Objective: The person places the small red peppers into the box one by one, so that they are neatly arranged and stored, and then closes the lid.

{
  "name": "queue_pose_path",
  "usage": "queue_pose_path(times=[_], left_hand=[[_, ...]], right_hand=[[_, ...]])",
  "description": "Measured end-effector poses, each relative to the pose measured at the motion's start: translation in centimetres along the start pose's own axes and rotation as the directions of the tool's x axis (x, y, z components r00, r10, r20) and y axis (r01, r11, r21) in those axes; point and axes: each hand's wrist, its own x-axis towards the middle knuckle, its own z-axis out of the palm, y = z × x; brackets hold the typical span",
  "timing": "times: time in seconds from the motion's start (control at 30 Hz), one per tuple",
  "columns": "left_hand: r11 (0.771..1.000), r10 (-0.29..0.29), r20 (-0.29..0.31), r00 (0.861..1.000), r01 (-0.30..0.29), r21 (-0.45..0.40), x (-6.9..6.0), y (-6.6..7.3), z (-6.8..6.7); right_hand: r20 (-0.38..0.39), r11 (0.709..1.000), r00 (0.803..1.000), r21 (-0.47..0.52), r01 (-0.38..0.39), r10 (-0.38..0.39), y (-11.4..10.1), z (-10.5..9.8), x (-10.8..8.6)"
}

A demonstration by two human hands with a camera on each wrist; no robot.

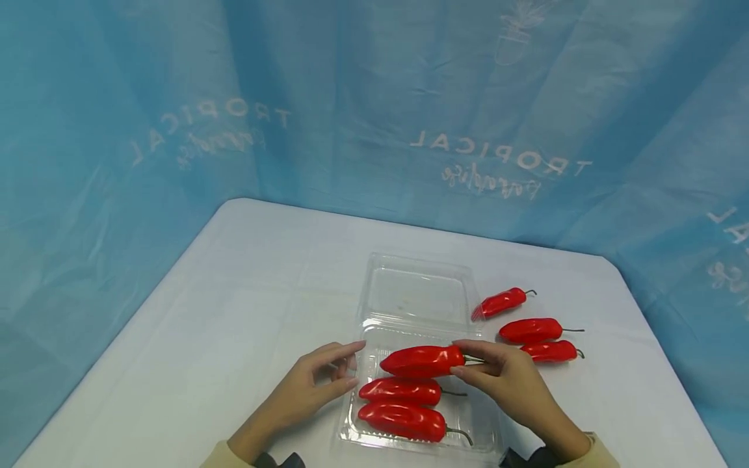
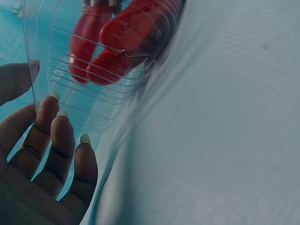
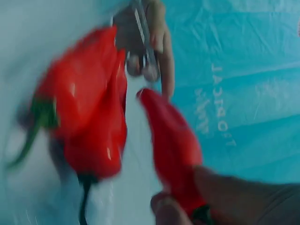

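My right hand [image 1: 509, 377] pinches a glossy red pepper [image 1: 418, 361] at its stem end, between thumb and fingers. That pepper is over the clear plastic container [image 1: 468, 426], its tip pointing left; the right wrist view shows it apart from the others. Two more red peppers, an upper one [image 1: 404, 390] and a lower one [image 1: 404, 421], lie side by side in the container, stems to the right. My left hand [image 1: 310, 383] is at the container's left edge, thumb and fingers spread, fingertips [image 2: 60, 115] close to the wall. Whether they touch it, I cannot tell.
The container's clear lid [image 1: 418, 292] lies folded back behind it. Three red peppers lie on the white table [image 1: 263, 292] to the right: a small one [image 1: 503, 303], a middle one [image 1: 531, 330] and a near one [image 1: 550, 351]. Blue curtains [image 1: 351, 97] hang around the table.
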Motion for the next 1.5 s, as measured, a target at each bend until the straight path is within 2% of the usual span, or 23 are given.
queue_pose_path(times=[0.23, 0.37, 0.43, 0.53, 0.6, 0.8, 0.93, 1.03, 1.13, 1.27, 1.33, 1.43, 1.5], left_hand=[[1.0, 0.011, 0.024, 1.0, -0.011, -0.01, -0.1, 0.0, 0.4], [1.0, 0.002, 0.014, 1.0, -0.002, 0.002, -0.1, 0.1, 0.5], [1.0, -0.012, 0.011, 1.0, 0.011, 0.007, -0.2, 0.2, 0.4], [0.999, -0.032, 0.014, 0.999, 0.032, 0.007, -0.3, 0.2, 0.5], [0.999, -0.031, 0.014, 0.999, 0.031, 0.006, -0.3, 0.2, 0.5], [1.0, -0.025, 0.013, 1.0, 0.025, -0.002, -0.3, 0.1, 0.5], [1.0, -0.015, 0.018, 1.0, 0.015, -0.004, -0.3, 0.1, 0.5], [1.0, -0.004, 0.02, 1.0, 0.005, -0.01, -0.4, 0.1, 0.5], [1.0, 0.0, 0.024, 1.0, 0.0, -0.018, -0.6, 0.2, 0.3], [1.0, 0.009, 0.022, 1.0, -0.008, -0.024, -0.8, 0.3, 0.2], [1.0, 0.013, 0.017, 1.0, -0.013, -0.025, -0.8, 0.3, 0.1], [0.999, 0.017, 0.016, 1.0, -0.017, -0.029, -0.9, 0.3, -0.1], [0.999, 0.026, 0.018, 0.999, -0.026, -0.035, -0.9, 0.3, -0.1]], right_hand=[[0.11, 0.991, 0.99, -0.091, 0.1, -0.09, 0.8, 1.8, 0.4], [0.104, 0.969, 0.985, -0.191, 0.156, -0.138, 0.7, 2.5, 0.5], [0.095, 0.946, 0.984, -0.275, 0.17, -0.149, 0.5, 2.9, 0.5], [0.099, 0.909, 0.985, -0.379, 0.171, -0.144, 0.3, 3.3, 0.5], [0.104, 0.893, 0.984, -0.415, 0.172, -0.142, 0.1, 3.5, 0.6], [0.096, 0.893, 0.987, -0.423, 0.156, -0.127, -0.4, 3.5, 0.6], [0.048, 0.884, 0.993, -0.452, 0.12, -0.111, -0.8, 3.1, 0.2], [-0.011, 0.88, 0.993, -0.465, 0.096, -0.114, -1.2, 2.1, -0.5], [-0.06, 0.889, 0.984, -0.441, 0.123, -0.166, -1.3, 0.6, -1.3], [-0.143, 0.884, 0.942, -0.411, 0.222, -0.303, -0.4, -2.3, -2.1], [-0.184, 0.889, 0.921, -0.38, 0.254, -0.342, 0.5, -3.9, -2.2], [-0.255, 0.916, 0.914, -0.331, 0.225, -0.316, 1.9, -6.7, -2.3], [-0.31, 0.936, 0.915, -0.314, 0.158, -0.258, 3.3, -8.7, -2.2]])
